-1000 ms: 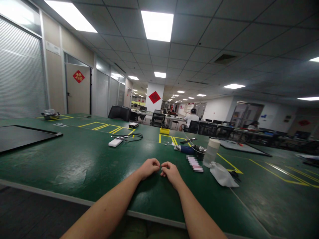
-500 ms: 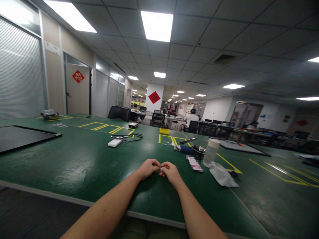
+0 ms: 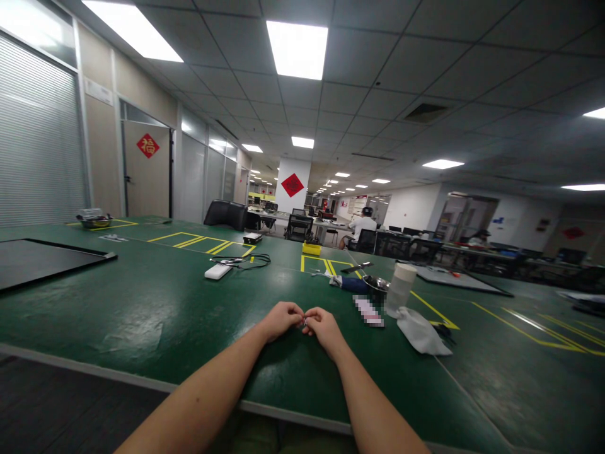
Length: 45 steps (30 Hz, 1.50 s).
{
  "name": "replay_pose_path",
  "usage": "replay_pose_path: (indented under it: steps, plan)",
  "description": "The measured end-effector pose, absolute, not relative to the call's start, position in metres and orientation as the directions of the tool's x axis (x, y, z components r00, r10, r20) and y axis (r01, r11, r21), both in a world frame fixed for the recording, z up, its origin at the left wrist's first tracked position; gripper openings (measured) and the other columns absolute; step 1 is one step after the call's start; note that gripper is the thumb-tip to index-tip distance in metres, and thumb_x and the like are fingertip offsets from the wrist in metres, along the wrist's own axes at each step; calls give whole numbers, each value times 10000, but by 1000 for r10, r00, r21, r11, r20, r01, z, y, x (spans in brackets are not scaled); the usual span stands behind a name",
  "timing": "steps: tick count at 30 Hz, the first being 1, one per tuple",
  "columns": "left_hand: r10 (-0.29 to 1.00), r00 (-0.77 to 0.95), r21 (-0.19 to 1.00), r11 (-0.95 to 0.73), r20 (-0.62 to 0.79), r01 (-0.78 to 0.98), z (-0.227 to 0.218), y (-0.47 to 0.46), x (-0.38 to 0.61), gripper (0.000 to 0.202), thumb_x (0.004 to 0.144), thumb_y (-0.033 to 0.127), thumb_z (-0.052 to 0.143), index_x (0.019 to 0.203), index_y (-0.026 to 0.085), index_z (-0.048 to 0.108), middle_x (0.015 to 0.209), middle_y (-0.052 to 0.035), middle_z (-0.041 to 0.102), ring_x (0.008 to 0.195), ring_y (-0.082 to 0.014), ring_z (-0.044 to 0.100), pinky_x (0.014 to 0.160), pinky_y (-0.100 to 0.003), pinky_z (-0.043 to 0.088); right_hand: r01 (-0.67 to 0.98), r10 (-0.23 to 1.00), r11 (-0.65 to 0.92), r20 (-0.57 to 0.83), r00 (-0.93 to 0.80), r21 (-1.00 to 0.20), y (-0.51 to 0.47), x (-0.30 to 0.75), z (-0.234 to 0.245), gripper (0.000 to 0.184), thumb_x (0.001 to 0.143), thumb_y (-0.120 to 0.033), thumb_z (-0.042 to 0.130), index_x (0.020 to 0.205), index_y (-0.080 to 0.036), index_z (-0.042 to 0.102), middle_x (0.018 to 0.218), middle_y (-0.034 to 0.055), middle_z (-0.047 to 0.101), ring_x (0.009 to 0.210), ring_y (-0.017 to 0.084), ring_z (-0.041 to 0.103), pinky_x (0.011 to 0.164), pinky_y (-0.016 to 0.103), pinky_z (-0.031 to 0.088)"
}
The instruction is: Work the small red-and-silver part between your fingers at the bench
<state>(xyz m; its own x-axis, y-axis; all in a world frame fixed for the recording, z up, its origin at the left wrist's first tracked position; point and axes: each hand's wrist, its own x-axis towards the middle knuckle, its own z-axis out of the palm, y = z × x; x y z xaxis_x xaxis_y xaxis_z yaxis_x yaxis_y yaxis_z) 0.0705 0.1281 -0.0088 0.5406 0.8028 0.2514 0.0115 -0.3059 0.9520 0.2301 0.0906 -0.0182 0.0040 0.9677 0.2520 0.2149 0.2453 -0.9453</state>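
Note:
My left hand and my right hand meet over the near middle of the green table. Thumb and fingers of each are pinched together, fingertips almost touching. Between them shows a tiny shiny silvery piece, too small to name and mostly covered by the fingers. The right fingers close around it; the left fingertips press at its other side. Both forearms reach in from the table's front edge.
To the right are a blurred pink-white rectangle, a cloudy plastic cylinder, a metal bowl and a white bag. A white power bank with black cable lies left. A yellow box stands farther back.

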Motion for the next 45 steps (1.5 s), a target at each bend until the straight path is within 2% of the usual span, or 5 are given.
replay_pose_path:
  steps: [13, 22, 27, 35, 45]
  plan:
    - [804, 539, 955, -297, 253, -5, -7, 127, 71, 146, 665, 178, 557, 750, 108, 654, 630, -25, 637, 600, -123, 568, 613, -236, 444, 228, 966, 250, 258, 8, -941, 90, 231, -18, 147, 687, -225, 544, 806, -148, 583, 640, 17, 672, 513, 124, 611, 452, 201, 391]
    - [818, 519, 952, -306, 246, 32, -10, 129, 71, 157, 669, 206, 574, 767, 117, 661, 642, -20, 642, 616, -129, 576, 636, -243, 445, 227, 964, 257, 267, 12, -939, 89, 230, -15, 130, 684, -209, 546, 786, -143, 590, 598, 7, 646, 516, 127, 606, 471, 209, 408]
    - [825, 497, 937, -343, 269, 62, -10, 130, 70, 184, 647, 219, 618, 793, 117, 662, 672, -20, 645, 602, -118, 548, 574, -216, 405, 190, 965, 246, 258, 40, -950, 88, 229, -13, 121, 685, -200, 527, 783, -153, 580, 630, 8, 644, 554, 147, 633, 473, 216, 416]
    - [800, 534, 954, -294, 275, -50, -15, 134, 73, 170, 637, 123, 516, 767, 114, 626, 595, -2, 605, 561, -112, 545, 572, -222, 415, 241, 948, 300, 317, 35, -923, 87, 229, -13, 158, 682, -200, 553, 829, -153, 586, 642, -21, 601, 528, 135, 619, 461, 214, 423]
    - [805, 533, 961, -268, 259, -63, -8, 128, 72, 146, 684, 209, 539, 731, 111, 635, 577, -9, 606, 552, -116, 539, 569, -231, 402, 144, 975, 206, 216, 55, -968, 90, 229, -14, 157, 689, -250, 552, 811, -155, 582, 686, 8, 635, 578, 163, 650, 481, 236, 458]
